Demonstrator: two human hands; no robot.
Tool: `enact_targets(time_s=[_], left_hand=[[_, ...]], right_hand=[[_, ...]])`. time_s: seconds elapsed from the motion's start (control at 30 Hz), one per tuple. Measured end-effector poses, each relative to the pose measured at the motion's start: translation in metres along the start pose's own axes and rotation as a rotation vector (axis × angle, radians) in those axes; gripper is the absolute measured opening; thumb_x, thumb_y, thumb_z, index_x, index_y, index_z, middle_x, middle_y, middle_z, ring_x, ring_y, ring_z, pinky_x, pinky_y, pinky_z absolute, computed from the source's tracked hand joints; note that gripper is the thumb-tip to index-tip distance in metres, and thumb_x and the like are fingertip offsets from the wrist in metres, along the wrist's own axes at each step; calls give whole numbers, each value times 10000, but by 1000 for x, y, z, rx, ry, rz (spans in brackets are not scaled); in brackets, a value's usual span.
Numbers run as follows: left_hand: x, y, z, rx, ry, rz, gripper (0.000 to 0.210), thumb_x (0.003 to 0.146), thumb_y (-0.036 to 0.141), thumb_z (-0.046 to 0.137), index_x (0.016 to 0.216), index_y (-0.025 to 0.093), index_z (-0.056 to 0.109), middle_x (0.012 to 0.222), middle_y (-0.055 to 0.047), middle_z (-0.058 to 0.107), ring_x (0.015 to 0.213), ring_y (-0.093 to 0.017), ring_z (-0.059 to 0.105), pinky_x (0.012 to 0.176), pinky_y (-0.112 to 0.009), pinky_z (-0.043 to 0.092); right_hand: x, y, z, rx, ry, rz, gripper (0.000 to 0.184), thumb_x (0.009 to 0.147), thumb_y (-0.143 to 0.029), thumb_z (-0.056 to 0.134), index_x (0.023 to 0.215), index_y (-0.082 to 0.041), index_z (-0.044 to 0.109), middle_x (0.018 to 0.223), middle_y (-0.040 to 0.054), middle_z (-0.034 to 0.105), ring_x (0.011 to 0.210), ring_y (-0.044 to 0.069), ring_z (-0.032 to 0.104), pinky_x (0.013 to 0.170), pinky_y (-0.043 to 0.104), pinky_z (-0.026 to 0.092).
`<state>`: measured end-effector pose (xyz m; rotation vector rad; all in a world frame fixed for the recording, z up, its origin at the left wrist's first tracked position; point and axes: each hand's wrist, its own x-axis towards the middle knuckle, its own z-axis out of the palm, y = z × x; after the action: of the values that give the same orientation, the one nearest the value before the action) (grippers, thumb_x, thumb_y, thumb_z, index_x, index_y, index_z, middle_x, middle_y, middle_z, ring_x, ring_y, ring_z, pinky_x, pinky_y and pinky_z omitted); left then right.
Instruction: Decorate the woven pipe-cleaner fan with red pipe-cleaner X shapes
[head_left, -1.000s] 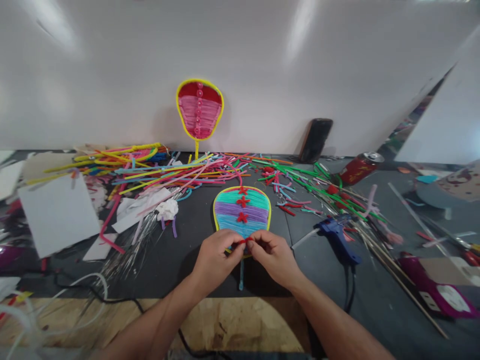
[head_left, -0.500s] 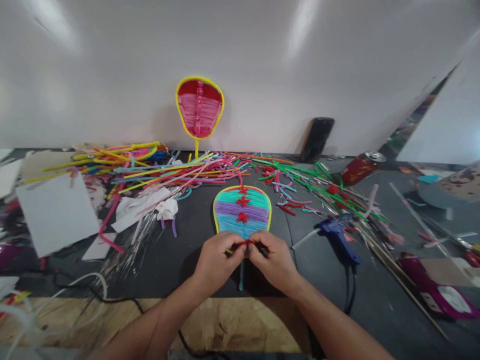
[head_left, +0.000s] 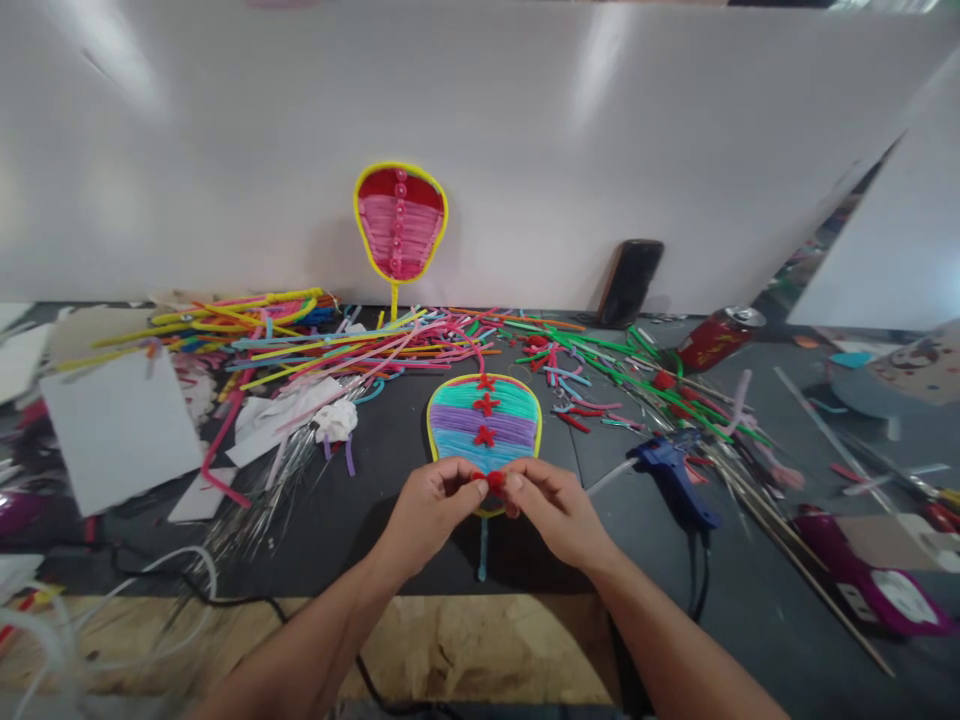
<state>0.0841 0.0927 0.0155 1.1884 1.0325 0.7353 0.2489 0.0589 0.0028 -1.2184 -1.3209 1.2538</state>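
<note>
A small red pipe cleaner piece (head_left: 495, 481) is pinched from both sides, between my left hand (head_left: 436, 502) and my right hand (head_left: 549, 510). Both hands are over the lower part of a fan-shaped pipe cleaner craft (head_left: 450, 424), which lies on the dark table. Its bands are green, purple and blue inside a yellow rim, with red star-like shapes (head_left: 484, 436) down the middle. A blue handle (head_left: 483, 550) points toward me. My fingers hide part of the fan's lower end.
A pink and red fan (head_left: 401, 225) with a yellow rim stands against the white wall. Loose pipe cleaners (head_left: 352, 350) spread across the back. On the right are a blue glue gun (head_left: 679, 480), a red can (head_left: 716, 338) and a phone (head_left: 631, 283); white card (head_left: 120, 430) lies left.
The fingers of both hands have shifted, and more of the red piece shows between them. More of the fan's lower rim is visible below the hands. The view has tilted slightly.
</note>
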Motion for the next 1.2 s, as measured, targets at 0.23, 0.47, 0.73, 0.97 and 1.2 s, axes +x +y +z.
enact_targets(time_s=[0.23, 0.47, 0.73, 0.97, 1.2], left_hand=[[1, -1, 0, 1, 18, 5, 184, 703, 319, 665, 705, 138, 636, 631, 3, 597, 597, -111, 507, 589, -226, 400], [0, 3, 0, -19, -17, -8, 231, 738, 355, 620, 655, 140, 636, 599, 5, 599, 594, -114, 519, 602, -228, 418], [2, 0, 2, -32, 39, -12, 236, 733, 356, 628, 624, 148, 607, 570, 16, 581, 567, -113, 512, 599, -237, 434], [2, -3, 0, 27, 76, 38, 242, 777, 333, 594, 624, 146, 582, 583, 28, 552, 577, -102, 477, 597, -222, 392], [2, -2, -3, -105, -27, 11, 277, 794, 393, 580, 758, 132, 665, 683, -18, 634, 647, -130, 539, 643, -245, 427]], right_hand=[[1, -1, 3, 77, 39, 47, 326, 797, -478, 585, 678, -175, 576, 561, -26, 497, 520, 100, 443, 509, 225, 369], [2, 0, 4, 57, 75, 54, 280, 782, -409, 591, 631, -180, 535, 534, -36, 468, 498, 96, 417, 498, 224, 347], [0, 2, 3, 132, 4, 50, 334, 858, -451, 500, 668, -178, 531, 556, -25, 496, 528, 106, 458, 552, 241, 378], [-1, 3, 9, -25, -43, 64, 181, 770, -309, 609, 678, -169, 539, 609, -37, 470, 551, 88, 397, 528, 218, 325], [2, 4, 5, 72, -23, 77, 240, 787, -366, 591, 670, -166, 533, 544, -47, 462, 495, 78, 415, 487, 207, 323]])
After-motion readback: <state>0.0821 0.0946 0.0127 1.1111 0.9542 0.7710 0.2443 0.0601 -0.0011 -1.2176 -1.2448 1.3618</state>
